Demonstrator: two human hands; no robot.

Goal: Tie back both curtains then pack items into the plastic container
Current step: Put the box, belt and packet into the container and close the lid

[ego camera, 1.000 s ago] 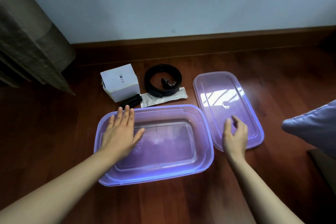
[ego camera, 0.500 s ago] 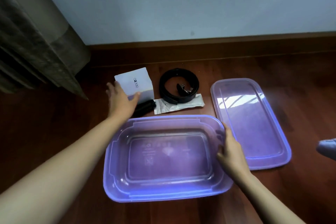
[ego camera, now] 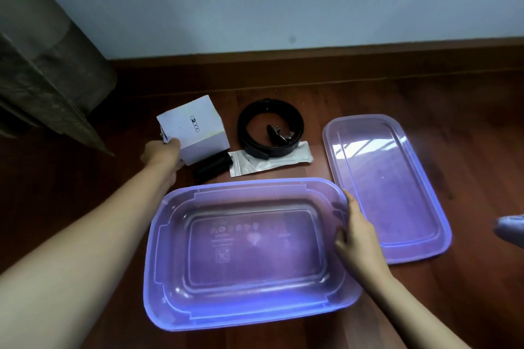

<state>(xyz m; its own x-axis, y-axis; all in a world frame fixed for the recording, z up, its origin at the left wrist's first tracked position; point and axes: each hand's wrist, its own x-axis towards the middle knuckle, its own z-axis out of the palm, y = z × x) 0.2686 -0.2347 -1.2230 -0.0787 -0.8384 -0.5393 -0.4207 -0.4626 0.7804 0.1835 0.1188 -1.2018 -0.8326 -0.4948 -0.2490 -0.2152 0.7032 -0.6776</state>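
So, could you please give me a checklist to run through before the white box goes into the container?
1. Left hand has a grip on the white box: ok, at its near left corner.
2. Right hand holds the container by its right rim: ok.
3. Container open and empty: ok; the lid lies on the floor beside it.
4. Box apart from the belt: ok.
5. Box free of the small black item next to it: cannot tell.
6. Grip firm enough for a lift: cannot tell from this view.
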